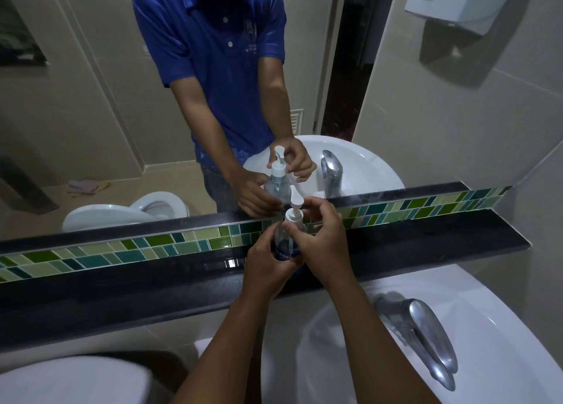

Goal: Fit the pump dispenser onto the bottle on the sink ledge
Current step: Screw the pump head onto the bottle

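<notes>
On ledge (152,285): clear bottle (286,241), white pump (295,205).

beige tiled walls (441,135) | mirror (91,114) | green mosaic strip (122,251) | dim light

Bare forearms; the mirror (152,99) reflects a blue short-sleeved polo shirt (210,53).

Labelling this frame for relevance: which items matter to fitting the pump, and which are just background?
In the job:
bottle
pump dispenser
left hand
right hand
ledge

Just there:
tap
sink
mirror
paper dispenser
</notes>
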The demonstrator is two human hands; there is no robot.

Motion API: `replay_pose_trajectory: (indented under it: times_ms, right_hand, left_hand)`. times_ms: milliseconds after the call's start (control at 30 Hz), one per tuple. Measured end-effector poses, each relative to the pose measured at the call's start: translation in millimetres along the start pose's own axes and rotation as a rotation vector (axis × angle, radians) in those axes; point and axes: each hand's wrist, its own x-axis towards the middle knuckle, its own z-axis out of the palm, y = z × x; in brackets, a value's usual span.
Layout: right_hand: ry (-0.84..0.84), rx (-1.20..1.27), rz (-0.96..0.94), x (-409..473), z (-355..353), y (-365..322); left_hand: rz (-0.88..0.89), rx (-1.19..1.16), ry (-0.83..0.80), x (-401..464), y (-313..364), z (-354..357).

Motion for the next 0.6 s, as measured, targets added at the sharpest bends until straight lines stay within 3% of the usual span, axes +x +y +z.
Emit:
replay_pose_trajectory:
  times_ms: [167,333,467,600]
  right_hand:
    - [-0.099,0.071,0.037,-1.7,-3.2,1.8]
    - [-0.035,0.019,0.009,0.3,-3.2,0.4]
    - [-0.104,0.045,0.038,-1.0,-2.9,1.3]
    - [-0.021,0.041,0.035,0.4,-2.1,-0.6]
  left_hand:
    - [-0.006,-0.003,0.008,-0.2,0.8,-0.1]
    - [-0.002,0.003,-0.004,0.0,1.0,-0.8]
    - [-0.006,0.000,-0.005,-0.3,1.2,-0.7]
    - [0.005,0.002,-0.011,-0.6,1.7,-0.7]
